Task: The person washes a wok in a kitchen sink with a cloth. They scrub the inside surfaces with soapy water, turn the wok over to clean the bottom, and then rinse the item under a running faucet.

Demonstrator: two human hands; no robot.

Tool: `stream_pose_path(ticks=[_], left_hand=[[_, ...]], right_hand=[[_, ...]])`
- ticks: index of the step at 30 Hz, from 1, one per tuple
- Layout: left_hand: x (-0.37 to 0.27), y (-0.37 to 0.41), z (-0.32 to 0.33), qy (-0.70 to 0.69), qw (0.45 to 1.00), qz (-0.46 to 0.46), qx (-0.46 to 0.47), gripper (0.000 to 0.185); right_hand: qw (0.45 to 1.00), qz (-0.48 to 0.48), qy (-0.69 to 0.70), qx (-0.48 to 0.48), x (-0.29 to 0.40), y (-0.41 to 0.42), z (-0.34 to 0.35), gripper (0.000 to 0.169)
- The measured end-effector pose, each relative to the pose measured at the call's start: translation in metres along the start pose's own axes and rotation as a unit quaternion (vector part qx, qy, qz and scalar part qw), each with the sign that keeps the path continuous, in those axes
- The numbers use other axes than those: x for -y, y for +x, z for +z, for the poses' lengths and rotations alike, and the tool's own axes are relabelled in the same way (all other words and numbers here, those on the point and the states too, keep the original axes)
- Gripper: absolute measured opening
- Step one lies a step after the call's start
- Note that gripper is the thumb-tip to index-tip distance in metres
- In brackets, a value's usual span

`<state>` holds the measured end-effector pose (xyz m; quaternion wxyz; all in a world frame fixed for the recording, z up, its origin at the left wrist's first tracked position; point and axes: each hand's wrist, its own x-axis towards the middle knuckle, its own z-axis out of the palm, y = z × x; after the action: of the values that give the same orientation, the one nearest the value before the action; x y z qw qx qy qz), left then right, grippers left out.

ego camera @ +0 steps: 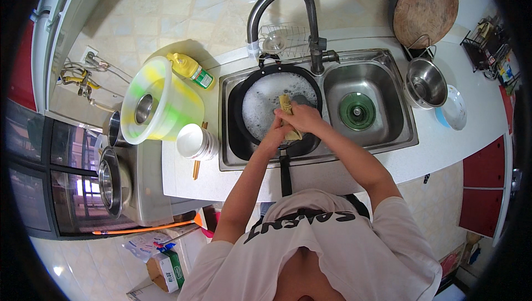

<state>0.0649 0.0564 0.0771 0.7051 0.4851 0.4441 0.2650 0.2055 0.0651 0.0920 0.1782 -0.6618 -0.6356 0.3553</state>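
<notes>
A yellowish cloth (pixel 294 135) is bunched between my two hands, above a dark frying pan (pixel 238 112). My left hand (pixel 275 134) grips it from the near left. On the right side my right hand (pixel 306 117) has its fingers wrapped round the same cloth. White suds (pixel 262 97) fill much of the pan, which sits in the left basin (pixel 237 149) of a steel double sink. Its black handle (pixel 286 176) extends over the counter's front edge towards me. Whether the cloth touches the suds cannot be told.
A dark curved faucet (pixel 307 6) arches behind the pan. In the right basin lies a green translucent dish (pixel 357 120). Stacked white bowls (pixel 191 141), chopsticks (pixel 196 170), a bucket (pixel 189 101) and a yellow bottle (pixel 187 66) stand left; steel bowls (pixel 432 78) stand right.
</notes>
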Motion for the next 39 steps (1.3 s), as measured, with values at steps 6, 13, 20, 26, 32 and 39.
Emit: stream_pose_path(ticks=[6, 13, 20, 26, 32, 39], left_hand=[[0.004, 0.004, -0.018, -0.205, 0.978, -0.038, 0.014, 0.039], [-0.008, -0.006, -0.009, -0.503, 0.846, -0.031, 0.173, 0.041], [-0.006, -0.013, -0.004, -0.513, 0.793, -0.078, 0.319, 0.042], [-0.011, -0.014, 0.002, -0.312, 0.937, -0.123, 0.100, 0.043], [-0.010, -0.013, 0.009, -0.146, 0.989, 0.010, -0.004, 0.037], [-0.005, -0.010, 0.001, -0.049, 0.997, 0.050, -0.011, 0.040]], right_hand=[[0.934, -0.038, 0.344, 0.088, -0.037, 0.024, 0.004, 0.062], [0.773, 0.033, 0.620, 0.129, -0.045, 0.013, 0.015, 0.047], [0.780, -0.114, 0.599, 0.139, -0.039, 0.013, 0.008, 0.042], [0.913, -0.181, 0.366, -0.016, -0.032, 0.022, -0.003, 0.035], [0.964, -0.144, 0.208, -0.083, -0.031, 0.023, -0.004, 0.041], [0.935, -0.201, 0.235, -0.176, -0.029, 0.022, 0.002, 0.028]])
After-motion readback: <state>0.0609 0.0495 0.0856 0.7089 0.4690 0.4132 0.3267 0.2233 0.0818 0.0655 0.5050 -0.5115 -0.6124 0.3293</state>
